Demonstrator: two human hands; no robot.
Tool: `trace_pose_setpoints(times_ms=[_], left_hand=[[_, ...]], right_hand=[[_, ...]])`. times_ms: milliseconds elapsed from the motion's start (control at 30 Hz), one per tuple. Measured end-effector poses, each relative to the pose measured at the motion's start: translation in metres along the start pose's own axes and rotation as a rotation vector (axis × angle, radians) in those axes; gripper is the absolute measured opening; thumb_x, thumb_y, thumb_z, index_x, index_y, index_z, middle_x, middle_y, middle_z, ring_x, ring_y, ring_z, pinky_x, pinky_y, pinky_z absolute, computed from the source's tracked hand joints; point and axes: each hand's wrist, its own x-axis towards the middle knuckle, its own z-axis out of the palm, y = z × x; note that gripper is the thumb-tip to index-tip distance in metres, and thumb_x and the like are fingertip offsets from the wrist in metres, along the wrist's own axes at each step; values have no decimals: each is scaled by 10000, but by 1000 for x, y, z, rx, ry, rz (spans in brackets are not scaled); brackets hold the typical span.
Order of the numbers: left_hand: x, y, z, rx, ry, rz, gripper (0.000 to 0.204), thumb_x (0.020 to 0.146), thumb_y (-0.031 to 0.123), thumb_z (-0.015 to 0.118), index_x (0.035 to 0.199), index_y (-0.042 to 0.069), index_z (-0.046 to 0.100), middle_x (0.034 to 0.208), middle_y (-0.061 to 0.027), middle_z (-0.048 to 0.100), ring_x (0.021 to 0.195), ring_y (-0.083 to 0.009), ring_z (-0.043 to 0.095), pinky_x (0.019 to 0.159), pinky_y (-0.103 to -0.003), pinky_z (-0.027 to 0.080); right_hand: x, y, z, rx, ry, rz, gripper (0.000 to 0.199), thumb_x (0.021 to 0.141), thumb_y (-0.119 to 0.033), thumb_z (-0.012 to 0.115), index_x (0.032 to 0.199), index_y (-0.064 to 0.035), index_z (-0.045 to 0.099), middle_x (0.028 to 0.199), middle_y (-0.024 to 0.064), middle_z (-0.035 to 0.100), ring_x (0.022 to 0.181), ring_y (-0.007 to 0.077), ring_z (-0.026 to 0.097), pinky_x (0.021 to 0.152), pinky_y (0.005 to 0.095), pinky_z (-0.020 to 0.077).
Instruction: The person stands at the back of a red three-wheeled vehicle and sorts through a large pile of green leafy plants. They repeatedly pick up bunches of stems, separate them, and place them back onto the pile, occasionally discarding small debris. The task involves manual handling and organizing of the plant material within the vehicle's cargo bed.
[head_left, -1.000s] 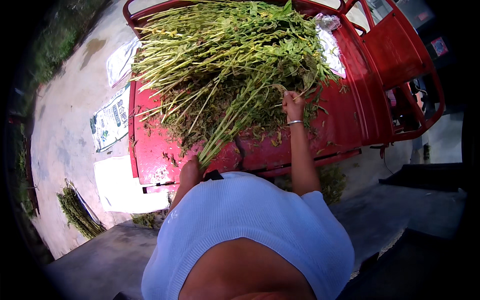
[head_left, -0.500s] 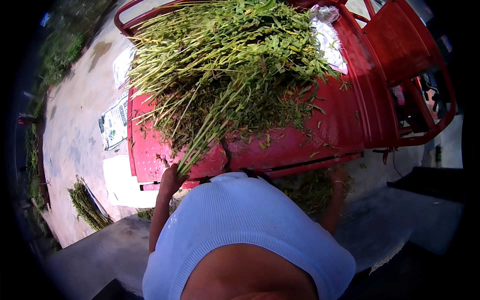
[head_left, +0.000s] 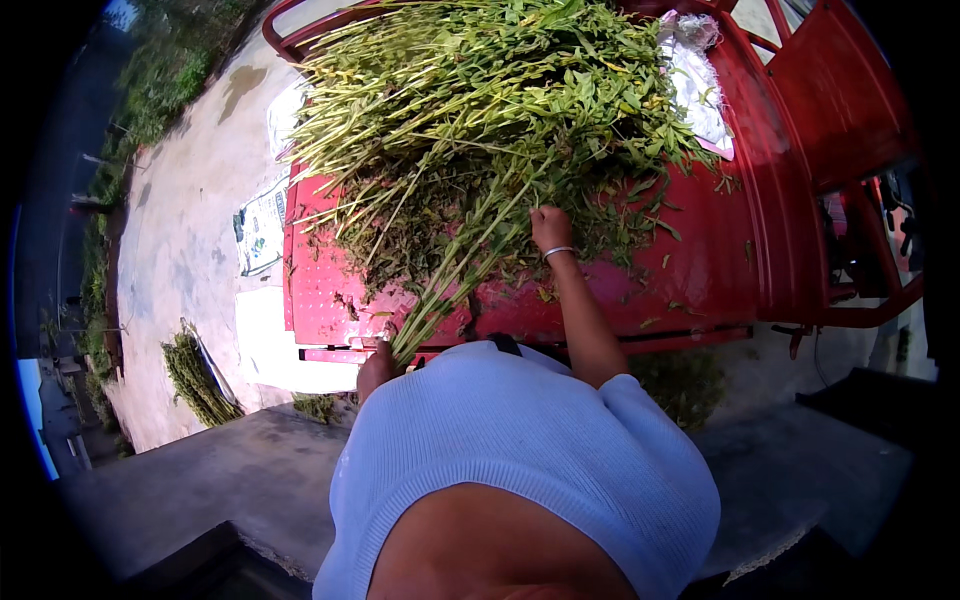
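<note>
A: Starting close to the body, what to find?

B: Just past a pale knit top, left of centre: the left hand, closed round the near ends of a slim bundle of green stalks. Slanting away from there, up and rightward, over the near edge of a red cargo bed.

A: And the right hand?

B: Farther out, right beside the bundle's leafy part, with a pale bracelet at the wrist. Curled at the fingers; impossible to tell whether pinching a stem or leaf, or merely touching.

A: How to expect the bundle to handle?

B: Likely light for its length, fairly stiff along the bare lower stems, softer and springier toward the tops. Probably not slippery, though apt to splay in a loose grip. Likely fragile in the leaf, easily torn or rubbed off.

A: Where to take hold, then?

B: Best by the bare near ends, gathered in one fist; for a second grip, perhaps midway, short of the thickest leaf.

A: And to the eye?

B: Pale yellow-green and nearly straight at the near end; darker and leafier farther out, merging into a tangle with no clear end. Alongside, crumbled brown-green leaf litter. Beyond, a large heap of similar stalks, bare ends leftward, leaves rightward. At the heap's right edge, a crumpled white sack.
</note>
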Motion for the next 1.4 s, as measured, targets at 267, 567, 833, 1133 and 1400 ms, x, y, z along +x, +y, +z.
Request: trace_pose_setpoints(times_ms=[267,567,833,1133,1400], left_hand=[[23,-22,45,-95,-59,-39,223,816,230,524,951,77,432,777,-239,615,787,-419,612,637,-526,449],[45,-42,68,-54,-156,-120,209,819,217,513,954,79,432,781,-247,615,796,-420,613,642,-521,453],[29,-10,25,-30,-151,-4,184,827,195,481,970,89,435,789,-253,616,815,-420,614,655,-516,464],[53,-72,64,-64,-197,-124,238,862,295,451,1003,107,493,842,-236,629,826,-414,609,671,-503,454],[65,-76,62,-80,-228,-175,291,881,337,414,1043,117,512,865,-231,632,836,-405,609,682,-491,455]], right_hand=[[-52,-37,-31,171,300,-413,196,861,-109,552,724,31,533,706,155,553,590,299,557,499,404,418],[-47,-52,-82,602,-176,-33,303,932,-153,470,648,-50,495,592,11,510,489,81,458,414,231,340],[22,-14,-86,677,112,-43,138,927,-116,472,883,-10,549,711,54,592,500,94,532,455,263,441],[169,49,-124,-16,198,137,605,836,-368,624,1307,-78,379,1141,202,543,761,307,635,580,429,523],[112,72,-76,-4,421,11,225,855,-228,593,877,-19,511,684,189,523,595,393,526,516,489,412]])
